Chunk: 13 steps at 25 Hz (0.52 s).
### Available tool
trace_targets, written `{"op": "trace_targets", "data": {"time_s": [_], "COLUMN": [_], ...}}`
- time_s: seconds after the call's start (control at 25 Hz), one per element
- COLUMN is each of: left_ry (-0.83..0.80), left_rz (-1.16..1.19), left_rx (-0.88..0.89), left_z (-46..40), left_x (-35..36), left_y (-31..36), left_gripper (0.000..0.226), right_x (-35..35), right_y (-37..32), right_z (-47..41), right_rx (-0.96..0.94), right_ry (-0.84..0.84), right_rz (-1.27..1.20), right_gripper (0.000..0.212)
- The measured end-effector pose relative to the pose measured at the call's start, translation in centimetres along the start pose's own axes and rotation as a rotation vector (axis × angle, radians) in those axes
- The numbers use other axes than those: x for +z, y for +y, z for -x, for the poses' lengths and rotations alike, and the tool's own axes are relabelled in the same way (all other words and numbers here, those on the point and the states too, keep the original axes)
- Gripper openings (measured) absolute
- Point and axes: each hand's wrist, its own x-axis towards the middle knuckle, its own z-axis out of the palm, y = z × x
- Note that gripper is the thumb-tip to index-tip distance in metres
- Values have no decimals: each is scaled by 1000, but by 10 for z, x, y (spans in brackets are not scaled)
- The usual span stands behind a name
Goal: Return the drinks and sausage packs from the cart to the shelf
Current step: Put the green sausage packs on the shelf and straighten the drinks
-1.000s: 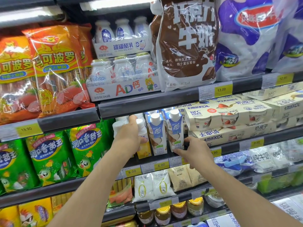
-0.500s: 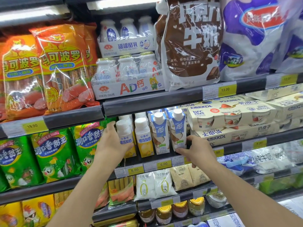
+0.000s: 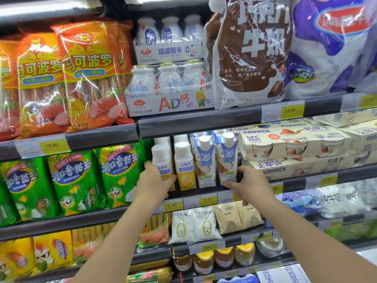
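Observation:
On the middle shelf stand small drink cartons with white caps. My left hand wraps the lower part of the leftmost yellow-and-white carton. A second yellow carton stands beside it, untouched. My right hand has its fingertips on the base of the rightmost blue-and-white carton; another blue carton stands left of it. Orange sausage packs stand on the upper shelf at left, green sausage packs below them. The cart is out of view.
Shrink-wrapped bottle trays and a brown milk bag fill the upper shelf. Cream yogurt multipacks sit right of the cartons. Bagged milk and jars occupy the lower shelves. Price tags line the shelf edges.
My left hand slid left from the inner yellow carton to the leftmost one and now grips it. My right hand stayed at the base of the right blue carton.

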Motion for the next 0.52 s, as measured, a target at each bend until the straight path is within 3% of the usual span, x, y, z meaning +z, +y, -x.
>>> {"op": "trace_targets", "data": {"time_s": [0.52], "left_ry": [-86], "left_rz": [36], "left_rx": [16], "left_z": [12], "left_x": [-10], "left_y": [-24], "left_gripper": [60], "right_x": [6], "right_y": [-1], "right_z": [5], "right_rx": [8], "right_ry": [50], "right_rz": [94], "right_gripper": [35]}}
